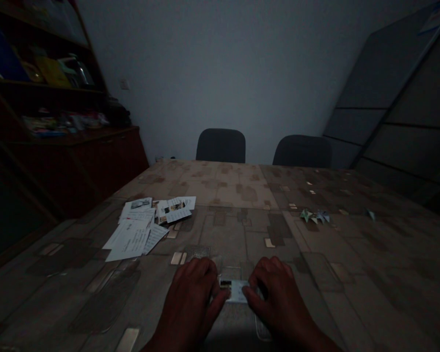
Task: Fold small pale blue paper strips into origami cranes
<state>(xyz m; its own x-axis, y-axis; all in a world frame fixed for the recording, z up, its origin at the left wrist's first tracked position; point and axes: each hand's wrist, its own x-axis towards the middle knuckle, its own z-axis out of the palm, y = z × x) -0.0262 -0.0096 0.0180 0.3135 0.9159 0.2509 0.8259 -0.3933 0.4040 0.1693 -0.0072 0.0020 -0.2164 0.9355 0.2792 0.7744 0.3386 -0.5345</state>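
Near the front edge of the table, both my hands hold a small folded piece of printed paper (237,292) between them. My left hand (193,293) pinches its left end, by a dark printed patch, with the thumb on top. My right hand (275,293) grips the right end, thumb lying over the paper and fingers curled behind. The paper looks pale and flat, and its ends are hidden by my fingers. Off to the left lies a loose pile of printed sheets (132,234). Several small folded paper shapes (315,216) stand at the right.
A patterned cloth covers the table (238,230). Beyond its far edge stand two dark chairs (220,145) (302,150) against a pale wall. A cabinet with shelves (66,142) rises on the left. Another small folded paper (370,214) lies farther right. The room is dim.
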